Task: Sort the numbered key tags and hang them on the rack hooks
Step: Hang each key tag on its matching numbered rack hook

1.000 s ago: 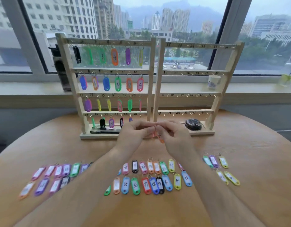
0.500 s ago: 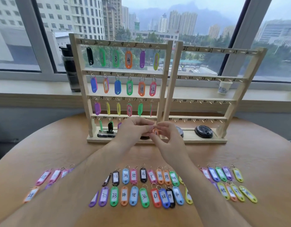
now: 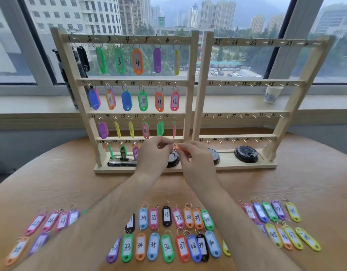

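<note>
Pinching one slim orange key tag (image 3: 182,149): left hand (image 3: 155,153) apparently at its ring (image 3: 174,145), right hand (image 3: 197,160) on the body.

Round wooden counter (image 3: 286,182), grain visible. Toward the far edge, a two-panel wooden rack (image 3: 227,165) standing on its base. Nearer, numbered key tags lying flat: two middle rows (image 3: 166,245) (mostly thirties), a blurred left cluster (image 3: 49,222), a right cluster (image 3: 274,233).
</note>
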